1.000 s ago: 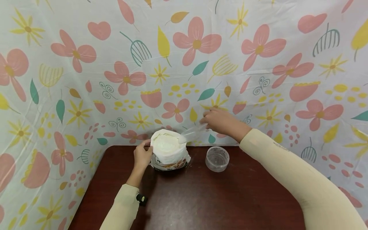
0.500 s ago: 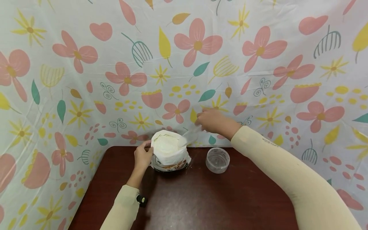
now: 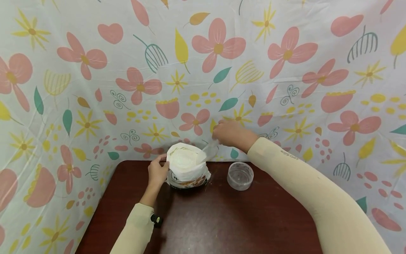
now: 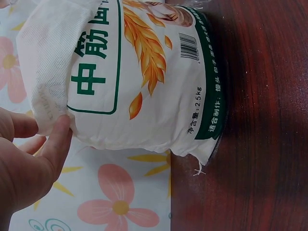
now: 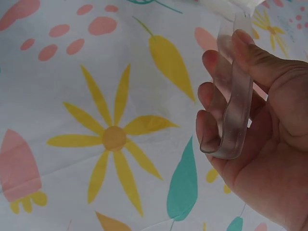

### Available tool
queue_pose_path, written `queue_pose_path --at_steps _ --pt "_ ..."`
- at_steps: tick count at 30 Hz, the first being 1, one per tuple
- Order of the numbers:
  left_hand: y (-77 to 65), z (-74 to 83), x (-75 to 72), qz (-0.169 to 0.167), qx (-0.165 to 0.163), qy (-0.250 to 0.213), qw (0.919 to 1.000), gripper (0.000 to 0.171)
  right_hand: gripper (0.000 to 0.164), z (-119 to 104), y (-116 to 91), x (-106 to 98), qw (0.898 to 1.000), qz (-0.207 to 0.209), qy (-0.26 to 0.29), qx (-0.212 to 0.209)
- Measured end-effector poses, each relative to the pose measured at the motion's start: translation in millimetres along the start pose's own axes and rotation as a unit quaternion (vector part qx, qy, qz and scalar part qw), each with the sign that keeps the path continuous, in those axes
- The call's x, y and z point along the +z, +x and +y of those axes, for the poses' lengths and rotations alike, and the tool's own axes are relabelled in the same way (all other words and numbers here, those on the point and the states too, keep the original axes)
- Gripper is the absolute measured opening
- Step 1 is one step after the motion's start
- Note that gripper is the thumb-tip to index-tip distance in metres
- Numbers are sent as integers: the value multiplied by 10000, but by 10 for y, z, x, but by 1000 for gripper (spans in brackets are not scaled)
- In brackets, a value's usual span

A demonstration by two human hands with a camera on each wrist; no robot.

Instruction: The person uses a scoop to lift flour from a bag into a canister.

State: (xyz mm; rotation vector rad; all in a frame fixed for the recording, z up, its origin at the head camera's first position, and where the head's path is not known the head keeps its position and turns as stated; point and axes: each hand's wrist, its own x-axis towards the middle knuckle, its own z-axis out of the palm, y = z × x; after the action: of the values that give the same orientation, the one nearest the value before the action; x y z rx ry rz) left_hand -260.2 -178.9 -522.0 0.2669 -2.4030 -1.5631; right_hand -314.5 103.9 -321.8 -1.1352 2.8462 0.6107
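Your left hand [image 3: 157,171] pinches the turned-down rim of a white cloth flour bag [image 4: 108,98] with green print, seemingly to keep its mouth wide and steady; thumb and fingers are nearly closed, with only the cloth between them. Just right of those fingertips, inside the bag, lies off-white powder [image 3: 182,157]. Your right hand [image 5: 269,120] has its fingers curled round the handle of a transparent plastic scoop [image 5: 235,110], probably held high and tilted so the blade, below and left of them, clears the rim; how deep it sits you cannot tell. Below the right fingers, within easy reach, a round clear plastic tub [image 3: 240,185] stands uncovered on the dark red-brown table [image 3: 253,218]; beyond both hands hangs a white floral curtain [image 3: 190,42]
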Motion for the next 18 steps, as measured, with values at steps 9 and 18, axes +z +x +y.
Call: queue_pose_path --at_steps 9,18 --pt "10 -7 0 5 49 -57 10000 33 17 -100 84 -7 9993 -334 -120 86" --pt "9 -17 2 11 45 -61 10000 32 12 -175 104 14 9995 -269 -134 -8"
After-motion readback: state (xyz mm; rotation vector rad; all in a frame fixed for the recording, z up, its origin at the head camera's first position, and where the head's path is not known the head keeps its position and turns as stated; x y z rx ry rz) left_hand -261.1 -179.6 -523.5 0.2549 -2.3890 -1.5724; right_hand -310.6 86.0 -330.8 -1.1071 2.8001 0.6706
